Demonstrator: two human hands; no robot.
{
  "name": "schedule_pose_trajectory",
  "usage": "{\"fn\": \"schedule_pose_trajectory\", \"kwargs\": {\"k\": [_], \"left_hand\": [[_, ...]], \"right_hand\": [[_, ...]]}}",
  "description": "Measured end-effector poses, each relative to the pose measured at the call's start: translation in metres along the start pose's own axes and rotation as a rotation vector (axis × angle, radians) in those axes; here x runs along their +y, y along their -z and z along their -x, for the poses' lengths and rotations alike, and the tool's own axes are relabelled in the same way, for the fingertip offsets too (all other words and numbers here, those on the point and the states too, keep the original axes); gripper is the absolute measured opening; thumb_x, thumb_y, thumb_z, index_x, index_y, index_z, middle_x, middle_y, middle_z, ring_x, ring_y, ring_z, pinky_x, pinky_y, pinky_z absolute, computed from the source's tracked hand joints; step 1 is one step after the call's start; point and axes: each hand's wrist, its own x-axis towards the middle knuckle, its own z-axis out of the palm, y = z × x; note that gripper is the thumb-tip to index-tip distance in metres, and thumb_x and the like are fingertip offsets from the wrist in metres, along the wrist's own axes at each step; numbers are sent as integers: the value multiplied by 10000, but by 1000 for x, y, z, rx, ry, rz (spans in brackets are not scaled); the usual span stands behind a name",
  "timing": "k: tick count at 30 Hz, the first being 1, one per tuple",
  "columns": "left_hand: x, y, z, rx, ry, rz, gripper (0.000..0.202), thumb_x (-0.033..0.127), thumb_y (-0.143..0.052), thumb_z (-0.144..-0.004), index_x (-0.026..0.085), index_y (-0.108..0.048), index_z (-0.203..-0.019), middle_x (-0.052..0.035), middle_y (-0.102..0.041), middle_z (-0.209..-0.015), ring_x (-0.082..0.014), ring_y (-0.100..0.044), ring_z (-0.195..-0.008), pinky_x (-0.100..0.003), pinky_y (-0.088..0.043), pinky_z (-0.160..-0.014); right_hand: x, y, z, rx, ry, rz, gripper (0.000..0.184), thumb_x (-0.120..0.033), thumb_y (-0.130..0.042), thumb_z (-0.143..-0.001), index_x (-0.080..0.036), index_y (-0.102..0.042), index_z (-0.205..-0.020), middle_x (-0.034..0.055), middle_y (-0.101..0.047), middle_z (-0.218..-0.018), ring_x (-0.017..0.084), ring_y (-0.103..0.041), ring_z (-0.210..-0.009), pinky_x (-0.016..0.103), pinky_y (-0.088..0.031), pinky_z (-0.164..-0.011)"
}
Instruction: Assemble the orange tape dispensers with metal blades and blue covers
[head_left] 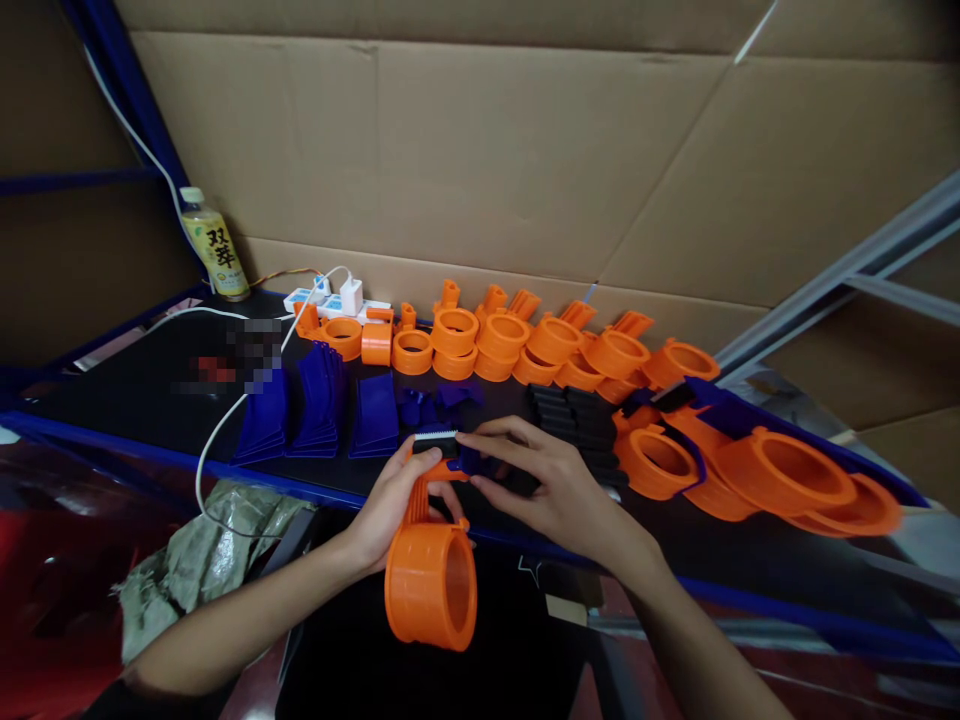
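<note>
My left hand point(388, 503) is closed around the handle of an orange tape dispenser point(420, 590), whose wide ring hangs below the fingers. A black piece with a white toothed edge point(436, 437) sits at the dispenser's head, under my left thumb. My right hand point(551, 482) pinches a small dark blue plastic part point(472, 462) against the right side of that head. The fingers partly hide this part, so whether it is seated cannot be seen. Behind the hands lie small blue parts point(439, 403) and stacked blue plates point(375, 412).
Orange dispenser bodies point(502, 335) line the back of the black table point(172, 400). Black handle-like pieces point(574, 420) are piled right of centre. More dispensers point(787, 470) stand at the right. A white cable point(214, 440) hangs over the front edge; a bottle point(216, 245) stands back left.
</note>
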Motion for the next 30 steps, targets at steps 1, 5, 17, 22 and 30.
{"fn": "schedule_pose_trajectory", "kwargs": {"k": [1, 5, 17, 22, 30], "left_hand": [[0, 0, 0, 9, 12, -7, 356, 400, -605, -922, 234, -394, -1156, -5, -690, -612, -218, -686, -496, -313, -581, -487], [1, -2, 0, 36, 46, 0, 419, 407, -602, -917, 249, -342, -1206, 15, -678, -603, -235, -679, -469, -381, -602, -492], [2, 5, -2, -36, 54, -87, 370, 384, -662, -863, 239, -425, -1107, 6, -685, -618, -226, -693, -493, -306, -571, -476], [2, 3, -1, 17, 20, -176, 393, 378, -695, -824, 219, -463, -1099, 41, -653, -586, -196, -669, -467, -262, -539, -458], [-7, 6, 4, -80, -78, -202, 325, 371, -651, -904, 212, -478, -1130, -3, -713, -709, -178, -709, -597, -237, -545, -545]], "right_hand": [[1, 0, 0, 13, 0, -11, 354, -266, -675, -932, -283, -695, -1285, 83, -659, -1224, 131, -674, -837, 261, -588, -707], [3, -2, -1, 80, -39, -76, 318, -281, -722, -900, -253, -718, -1217, 64, -696, -1126, 153, -688, -882, 254, -586, -701], [10, -12, 8, 112, 31, -8, 359, -260, -731, -905, -257, -703, -1263, 56, -730, -1154, 167, -707, -991, 285, -581, -858], [13, -21, 15, 188, 131, 66, 342, -219, -726, -904, -212, -712, -1246, 82, -721, -1147, 165, -709, -1017, 275, -588, -894], [14, -26, 27, 207, 222, 224, 330, -165, -678, -932, -173, -704, -1261, 118, -731, -1196, 179, -723, -1047, 285, -606, -886]]}}
